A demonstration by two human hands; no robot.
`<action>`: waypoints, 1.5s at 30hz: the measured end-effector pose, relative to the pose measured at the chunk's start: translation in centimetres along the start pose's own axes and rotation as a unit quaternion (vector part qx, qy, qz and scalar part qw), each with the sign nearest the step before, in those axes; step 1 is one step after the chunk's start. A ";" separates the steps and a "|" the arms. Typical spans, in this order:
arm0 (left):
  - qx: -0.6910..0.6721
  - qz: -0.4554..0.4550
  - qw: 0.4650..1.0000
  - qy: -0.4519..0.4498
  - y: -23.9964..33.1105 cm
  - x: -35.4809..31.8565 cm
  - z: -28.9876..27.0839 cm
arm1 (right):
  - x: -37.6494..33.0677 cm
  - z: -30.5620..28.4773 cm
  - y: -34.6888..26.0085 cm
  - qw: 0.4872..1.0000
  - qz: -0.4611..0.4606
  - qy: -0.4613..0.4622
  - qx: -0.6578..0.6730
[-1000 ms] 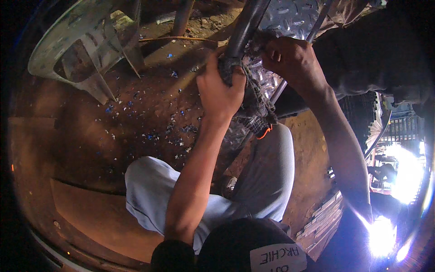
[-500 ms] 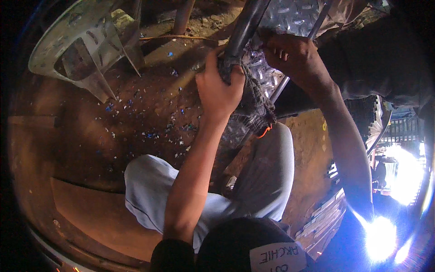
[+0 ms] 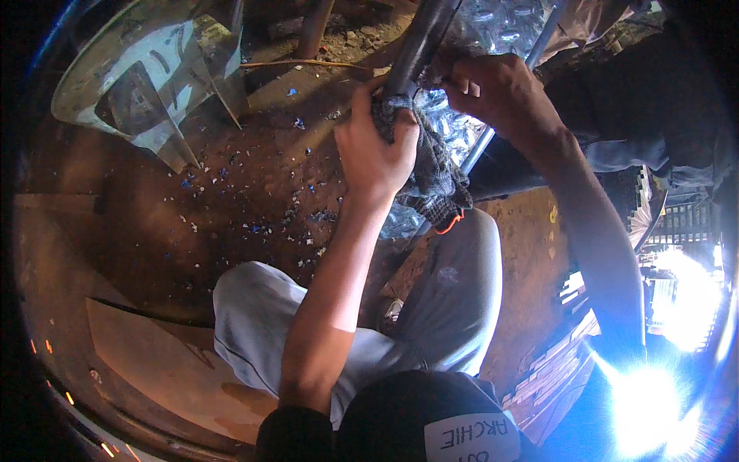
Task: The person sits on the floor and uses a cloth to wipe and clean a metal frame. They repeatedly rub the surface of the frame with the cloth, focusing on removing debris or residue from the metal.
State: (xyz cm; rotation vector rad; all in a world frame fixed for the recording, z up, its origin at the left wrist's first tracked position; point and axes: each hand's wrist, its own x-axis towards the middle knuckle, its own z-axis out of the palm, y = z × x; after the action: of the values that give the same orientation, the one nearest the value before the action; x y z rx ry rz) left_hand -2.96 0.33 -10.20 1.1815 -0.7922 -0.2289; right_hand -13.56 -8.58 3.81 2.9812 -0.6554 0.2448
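A dark metal tube (image 3: pixel 425 48) slants down from the top edge in front of me. Around its lower part my left hand (image 3: pixel 377 150) is closed, pressing a dark grey knit work glove (image 3: pixel 440 173) against the metal. The glove's orange-edged cuff hangs loose below the fingers. Just right of the tube is my right hand (image 3: pixel 500 92), its fingers curled in a pinch. Whatever lies between those fingertips is too small and dark to make out. Behind both hands shows a shiny raised-pattern metal sheet (image 3: pixel 504 27), with a thinner bar (image 3: pixel 545 38) along its right side.
A worn plastic chair (image 3: pixel 165 85) lies at the upper left. Blue and white flakes (image 3: pixel 258 229) litter the brown ground. Thin strips (image 3: pixel 550 366) are stacked at lower right, near an intense white glare (image 3: pixel 647 408). A flat board (image 3: pixel 154 354) lies at lower left, with sparks beyond.
My right hand has shifted slightly, its curled fingers turning more toward the tube. My left hand stays on the glove and tube. The light is brighter, and more sparks show at lower left.
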 end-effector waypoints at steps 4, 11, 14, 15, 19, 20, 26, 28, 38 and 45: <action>-0.008 -0.001 1.000 0.007 0.0 0.0 0.2 | -0.2 0.3 0.0 1.000 0.008 0.008 -0.016; -0.029 -0.017 0.999 0.001 -0.2 -0.2 0.3 | -0.5 0.8 0.0 0.999 0.007 0.031 -0.032; 0.005 -0.021 1.000 -0.002 -0.3 -0.3 0.4 | -0.6 0.9 -0.2 0.998 0.010 0.061 -0.009; 0.010 -0.020 1.000 -0.006 -0.3 -0.4 0.4 | -0.6 0.9 -0.2 0.998 0.015 0.055 0.003; 0.014 0.008 1.000 -0.007 -0.6 -0.1 0.2 | -0.6 0.4 -0.1 0.998 -0.004 0.058 0.030; 0.011 0.016 1.000 -0.011 -0.6 -0.1 0.1 | -0.6 0.3 -0.2 0.998 -0.005 0.060 0.034; -0.030 0.026 0.999 -0.009 -0.6 0.0 0.1 | -0.5 0.5 -1.0 0.998 0.046 0.043 0.014; -0.024 0.021 0.999 -0.012 -0.6 0.0 0.1 | -0.4 0.5 -1.2 0.997 0.071 0.032 0.003; -0.002 0.007 1.000 0.009 -0.4 0.0 0.2 | -1.0 1.6 -2.7 0.982 0.167 0.082 0.014; -0.055 -0.047 0.997 -0.027 0.1 -0.2 -0.2 | -1.2 2.5 -2.6 0.980 0.149 0.133 0.002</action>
State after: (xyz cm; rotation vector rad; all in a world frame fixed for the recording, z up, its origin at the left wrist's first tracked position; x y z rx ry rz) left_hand -2.99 0.61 -10.24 1.1147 -0.7614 -0.3789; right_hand -13.15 -6.00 1.01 2.7670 -1.0595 0.6506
